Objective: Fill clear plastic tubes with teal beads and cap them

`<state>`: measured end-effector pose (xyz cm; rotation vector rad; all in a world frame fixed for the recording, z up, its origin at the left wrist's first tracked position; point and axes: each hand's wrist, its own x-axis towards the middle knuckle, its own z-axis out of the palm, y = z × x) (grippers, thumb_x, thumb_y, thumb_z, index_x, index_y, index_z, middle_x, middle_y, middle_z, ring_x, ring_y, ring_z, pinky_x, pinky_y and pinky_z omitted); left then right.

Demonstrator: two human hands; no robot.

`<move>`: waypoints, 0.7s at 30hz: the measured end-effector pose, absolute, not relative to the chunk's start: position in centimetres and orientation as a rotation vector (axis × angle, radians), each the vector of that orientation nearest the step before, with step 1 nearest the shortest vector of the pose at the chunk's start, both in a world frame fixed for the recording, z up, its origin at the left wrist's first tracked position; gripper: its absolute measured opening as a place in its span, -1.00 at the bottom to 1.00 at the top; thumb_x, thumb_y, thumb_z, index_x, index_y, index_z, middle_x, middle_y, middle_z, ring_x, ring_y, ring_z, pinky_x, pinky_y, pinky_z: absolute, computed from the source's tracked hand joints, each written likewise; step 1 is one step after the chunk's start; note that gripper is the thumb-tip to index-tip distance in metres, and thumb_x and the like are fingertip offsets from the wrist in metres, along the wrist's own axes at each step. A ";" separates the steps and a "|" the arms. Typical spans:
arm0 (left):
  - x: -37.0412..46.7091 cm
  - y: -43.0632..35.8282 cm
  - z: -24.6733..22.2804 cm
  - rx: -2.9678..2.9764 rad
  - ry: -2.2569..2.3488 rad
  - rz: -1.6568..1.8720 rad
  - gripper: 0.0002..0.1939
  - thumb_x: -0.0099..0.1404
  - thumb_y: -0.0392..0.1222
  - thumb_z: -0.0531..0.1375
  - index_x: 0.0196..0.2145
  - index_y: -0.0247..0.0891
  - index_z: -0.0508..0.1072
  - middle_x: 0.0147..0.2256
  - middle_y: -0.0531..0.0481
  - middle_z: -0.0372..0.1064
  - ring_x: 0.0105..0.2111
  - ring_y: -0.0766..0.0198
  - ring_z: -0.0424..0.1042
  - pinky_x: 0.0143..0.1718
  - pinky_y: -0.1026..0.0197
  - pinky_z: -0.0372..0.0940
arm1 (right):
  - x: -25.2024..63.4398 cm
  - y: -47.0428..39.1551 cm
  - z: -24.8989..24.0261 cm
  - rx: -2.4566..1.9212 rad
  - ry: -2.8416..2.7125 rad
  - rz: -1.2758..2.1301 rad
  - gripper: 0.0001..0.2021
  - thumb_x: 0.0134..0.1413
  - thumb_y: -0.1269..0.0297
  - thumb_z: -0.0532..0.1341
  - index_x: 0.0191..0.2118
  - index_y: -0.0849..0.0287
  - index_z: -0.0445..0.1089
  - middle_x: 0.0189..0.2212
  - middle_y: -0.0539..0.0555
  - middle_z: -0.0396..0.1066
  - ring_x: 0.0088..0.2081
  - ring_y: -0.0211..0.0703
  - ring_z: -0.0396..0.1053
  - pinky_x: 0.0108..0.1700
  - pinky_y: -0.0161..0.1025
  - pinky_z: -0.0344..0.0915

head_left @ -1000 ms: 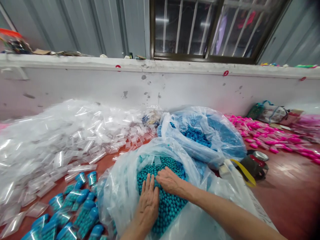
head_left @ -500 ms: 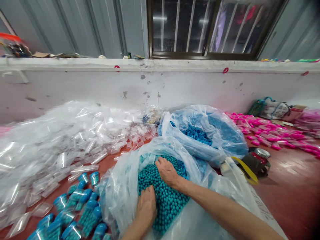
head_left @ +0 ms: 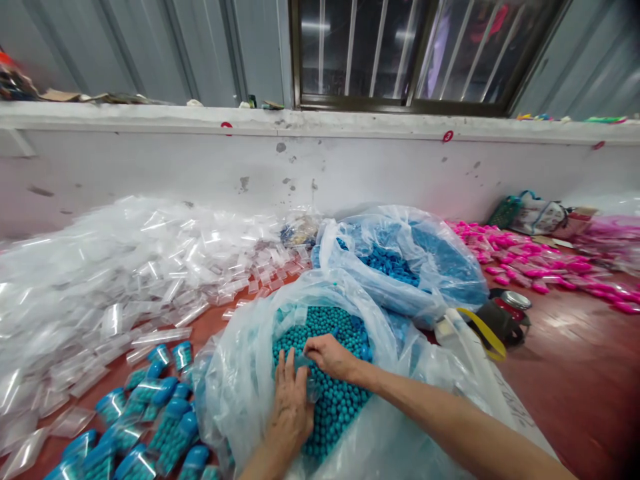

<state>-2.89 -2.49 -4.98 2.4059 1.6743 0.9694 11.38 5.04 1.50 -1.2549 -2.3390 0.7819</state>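
A large clear plastic bag (head_left: 240, 373) stands with its mouth spread, full of teal beads (head_left: 340, 407). Over the beads, my left hand (head_left: 289, 407) has its fingers pointing upward, with a small clear plastic tube (head_left: 313, 390) against its thumb side, mostly hidden by the hand. My right hand (head_left: 330, 357) is closed in a pinch at the upper end of the tube. What its fingertips grip is too small to make out. Blue pieces (head_left: 360, 333) lie among the beads at the right side of the bag.
Filled tubes with blue caps (head_left: 173, 433) lie at the lower left. Clear empty tubes (head_left: 125, 267) are heaped behind them. A second bag (head_left: 440, 267) holds blue caps (head_left: 387, 263). Pink pieces (head_left: 535, 260) and a red jar with a metal lid (head_left: 515, 303) are at the right.
My hands have come closer together above the beads. My right hand moved down and left from the far side of the bag; the left fingers straightened, and a clear tube now shows between the hands.
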 end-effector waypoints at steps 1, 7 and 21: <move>-3.0 -2.5 -5.0 2.354 1.670 0.931 -0.71 0.04 -0.41 0.04 -0.23 -0.29 0.29 0.06 -0.24 0.09 0.15 -0.07 -0.02 0.04 -0.12 0.10 | 11.3 4.6 1.1 -1.252 -2.267 0.961 -0.79 -0.02 0.51 0.04 -0.37 0.24 0.42 -0.50 0.00 0.42 -0.43 -0.29 0.35 -0.37 -0.42 0.24; -2.9 -2.1 -3.3 2.101 1.722 0.642 -0.40 0.06 -0.33 0.06 0.08 -0.38 0.00 -0.02 -0.24 0.21 -0.01 0.11 0.24 0.00 0.09 0.16 | 10.4 4.9 -0.4 -1.163 -2.353 1.157 -0.66 -0.16 0.58 -0.03 -0.37 0.24 0.46 -0.53 -0.05 0.42 -0.50 -0.32 0.32 -0.45 -0.45 0.22; -4.3 -2.8 -1.1 2.237 2.036 -0.170 -0.56 0.08 -0.27 0.14 -0.07 -0.49 0.23 -0.19 -0.30 0.32 -0.18 -0.02 0.35 -0.16 0.09 0.21 | 10.6 10.8 -3.7 -1.322 -2.220 0.802 -0.78 0.09 0.35 0.06 -0.22 0.26 0.42 -0.22 0.13 0.33 -0.16 -0.17 0.25 -0.04 -0.24 0.13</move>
